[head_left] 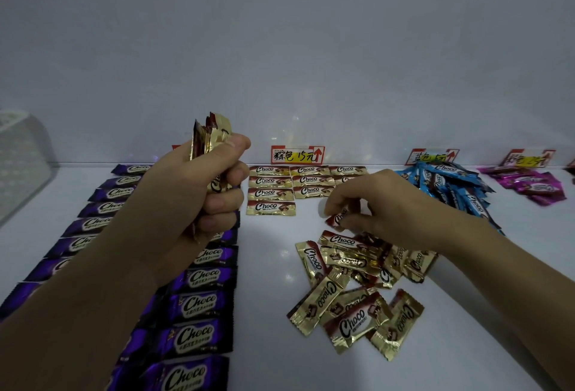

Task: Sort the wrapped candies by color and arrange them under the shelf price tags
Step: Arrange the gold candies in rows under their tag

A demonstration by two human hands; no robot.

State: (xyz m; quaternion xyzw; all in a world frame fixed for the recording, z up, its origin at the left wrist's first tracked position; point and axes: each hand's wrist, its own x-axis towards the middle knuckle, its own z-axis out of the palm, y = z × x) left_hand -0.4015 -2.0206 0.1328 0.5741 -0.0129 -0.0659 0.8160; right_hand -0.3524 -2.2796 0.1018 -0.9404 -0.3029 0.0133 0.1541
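A bundle of gold-wrapped candies is clenched upright in the left hand, which is raised above the purple candies. The purple candies are laid out in two columns on the left of the white worktop. A single gold candy is pinched between the thumb and fingers of the right hand, just above a loose heap of gold candies in the middle of the worktop. Behind the heap, gold candies are set flat in neat rows directly below the centre price tag, which is fixed to the back wall. To the right, a pile of blue candies lies under a second price tag, partly hidden by the right forearm. Farther right, pink candies lie under a third price tag. A translucent container is seen at the left edge.
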